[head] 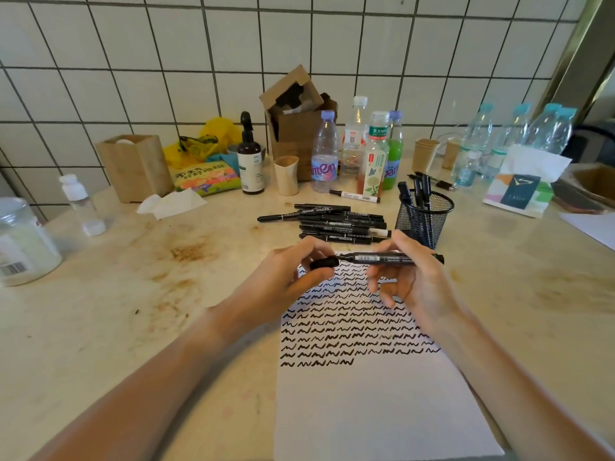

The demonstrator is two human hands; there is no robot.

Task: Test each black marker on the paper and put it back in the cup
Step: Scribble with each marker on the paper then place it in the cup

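my right hand [412, 277] is pinching the marker [382, 258] over the paper [366, 394], left hand [293, 271] is pinching its cap [323, 263]

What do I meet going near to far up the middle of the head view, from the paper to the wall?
Paper → held marker → marker pile → bottles → cardboard box

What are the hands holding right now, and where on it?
The right hand holds a black marker by its barrel; the left hand pinches the cap at its left end.
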